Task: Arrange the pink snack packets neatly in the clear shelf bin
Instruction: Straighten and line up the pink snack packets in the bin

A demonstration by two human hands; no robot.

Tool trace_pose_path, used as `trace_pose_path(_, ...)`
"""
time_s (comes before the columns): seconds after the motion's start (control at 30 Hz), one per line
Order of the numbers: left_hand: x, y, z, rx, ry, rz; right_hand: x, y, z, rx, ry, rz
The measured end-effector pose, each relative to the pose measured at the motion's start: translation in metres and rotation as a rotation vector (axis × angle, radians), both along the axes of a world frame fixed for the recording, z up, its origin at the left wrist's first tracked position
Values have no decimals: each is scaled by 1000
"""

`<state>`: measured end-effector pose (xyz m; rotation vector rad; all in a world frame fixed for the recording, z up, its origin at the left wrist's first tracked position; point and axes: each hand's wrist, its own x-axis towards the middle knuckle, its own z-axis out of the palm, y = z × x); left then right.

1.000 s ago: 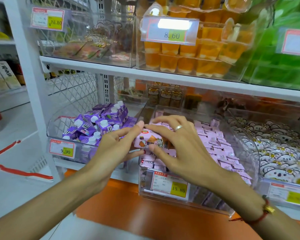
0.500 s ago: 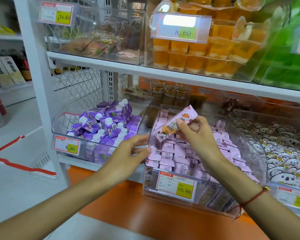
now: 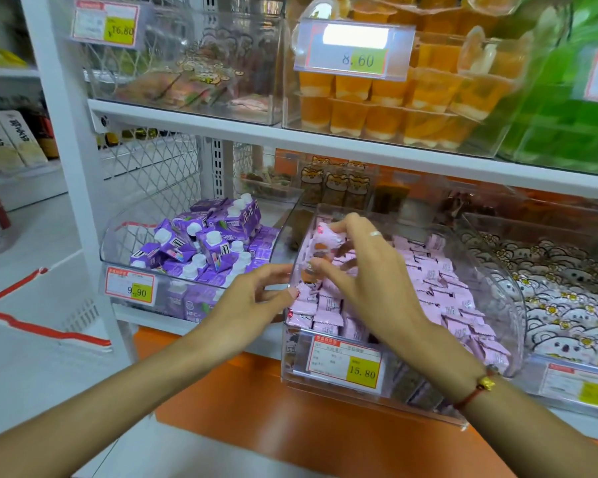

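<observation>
Our right hand (image 3: 370, 270) pinches one pink snack packet (image 3: 327, 238) in its grip just above the heap at frame centre, while our left hand (image 3: 256, 298), fingers relaxed, touches the left wall of the clear shelf bin (image 3: 504, 305). Most packets (image 3: 439, 281) already lie in rough rows; we judge several near the front remain jumbled.

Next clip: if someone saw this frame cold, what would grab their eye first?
Probably the two bare hands at centre: the right hand pinches a pink snack packet above the clear bin full of pink packets, while the left hand touches the bin's left front edge. Next, the purple cartons heaped in the bin to the left, and the orange jelly cups on the shelf above.
</observation>
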<state>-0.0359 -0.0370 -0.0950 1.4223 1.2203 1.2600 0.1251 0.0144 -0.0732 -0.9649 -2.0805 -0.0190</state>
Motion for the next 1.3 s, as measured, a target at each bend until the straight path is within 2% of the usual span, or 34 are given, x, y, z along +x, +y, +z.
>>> trace_pose_path(0.1,1,-1,2,-7,-18,-17,-10,0,1,33,-60,-1)
trace_pose_path(0.2,-1,-1,0,2,52,2,-10,6,6,-101,105,9)
trace_pose_path(0.27,-5,0,-3,99,236,109,-2,11,7,-293,295,11)
trace_pose_path(0.33,-10,-1,-3,302,499,197,10,18,4,-504,439,-17)
trace_pose_path(0.43,-11,0,-1,530,946,166,24,23,-6,-775,714,-3)
trace_pose_path(0.5,-7,2,-3,556,1129,135,29,25,-9,-817,821,-5)
trace_pose_path(0.6,-3,2,-4,557,1219,136,31,28,-11,-768,825,7)
trace_pose_path(0.7,-4,0,-5,568,1242,135,24,26,-6,-636,647,19)
trace_pose_path(0.9,-9,-2,-9,586,1161,123,3,12,-1,15,-35,50)
trace_pose_path(0.97,-11,-3,-10,599,1158,121,-3,10,-6,108,-185,48)
trace_pose_path(1.03,-13,-3,-10,610,1106,123,-5,13,-12,71,-281,-11)
trace_pose_path(1.13,-15,-4,-10,565,860,198,1,22,-17,-187,-237,-17)
trace_pose_path(1.2,-15,-2,-11,478,668,243,6,27,-19,-337,-210,76)
trace_pose_path(1.3,-14,1,-11,262,444,248,9,30,-20,-386,-270,84)
